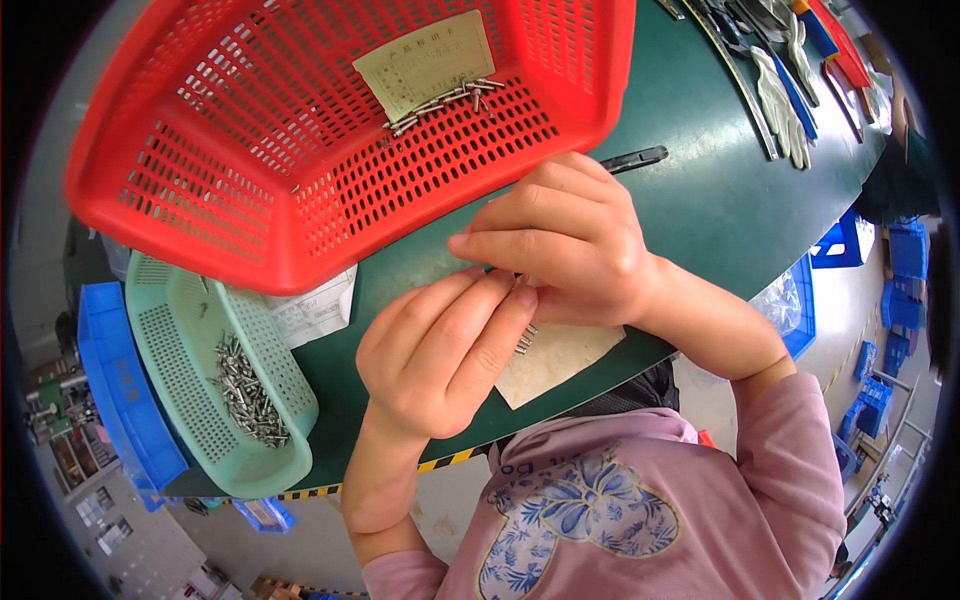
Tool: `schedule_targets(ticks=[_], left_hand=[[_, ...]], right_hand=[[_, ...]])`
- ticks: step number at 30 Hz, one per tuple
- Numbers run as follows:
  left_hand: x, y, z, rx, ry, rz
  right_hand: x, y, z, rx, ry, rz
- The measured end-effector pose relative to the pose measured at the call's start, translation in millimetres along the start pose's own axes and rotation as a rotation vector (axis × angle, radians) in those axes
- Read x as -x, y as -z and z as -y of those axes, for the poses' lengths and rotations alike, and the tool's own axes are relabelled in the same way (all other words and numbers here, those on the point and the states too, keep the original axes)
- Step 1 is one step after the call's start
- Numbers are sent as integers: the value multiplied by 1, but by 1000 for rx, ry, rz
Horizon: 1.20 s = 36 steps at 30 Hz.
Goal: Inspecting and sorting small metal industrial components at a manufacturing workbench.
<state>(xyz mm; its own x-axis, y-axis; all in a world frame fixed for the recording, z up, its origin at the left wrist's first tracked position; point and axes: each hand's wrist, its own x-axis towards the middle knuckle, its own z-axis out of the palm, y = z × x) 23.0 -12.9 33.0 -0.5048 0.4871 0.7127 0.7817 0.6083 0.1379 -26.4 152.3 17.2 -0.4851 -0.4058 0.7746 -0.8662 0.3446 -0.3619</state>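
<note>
My left hand (430, 350) and my right hand (575, 240) meet over the table, fingertips close together. Both are closed in a pinch around a small metal pin (520, 281), of which only a sliver shows between the fingers. Just below the left fingertips, the ends of several small metal pins (525, 340) stick out; whether the left hand holds them or they lie on the paper cannot be made out. Under the hands is a worn, yellowish sheet of paper (560, 360) on the green table (690, 220).
A large red basket (330, 235) with a card (430, 62) and some metal pins (445, 104) stands beyond my hands. Left of them, a pale green basket (275, 345) holds many pins (245, 395). A black pen-like tool (635, 159) and gloves (780, 105) lie right.
</note>
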Motion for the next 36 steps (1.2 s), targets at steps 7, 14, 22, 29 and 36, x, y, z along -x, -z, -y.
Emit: schedule_targets(ticks=[7,14,22,29,36], left_hand=[[2,36,11,-277,210,0],[58,139,22,-562,1085,107],[0,69,4,-331,642,-51],[5,5,26,45,524,-115],[23,-31,27,32,489,-246]], right_hand=[[8,-2,1,84,-192,195],[-32,6,-41,393,-138,299],[-51,-18,-80,711,-196,503],[-65,-30,-74,602,-250,680],[-27,-8,-122,457,-177,587]])
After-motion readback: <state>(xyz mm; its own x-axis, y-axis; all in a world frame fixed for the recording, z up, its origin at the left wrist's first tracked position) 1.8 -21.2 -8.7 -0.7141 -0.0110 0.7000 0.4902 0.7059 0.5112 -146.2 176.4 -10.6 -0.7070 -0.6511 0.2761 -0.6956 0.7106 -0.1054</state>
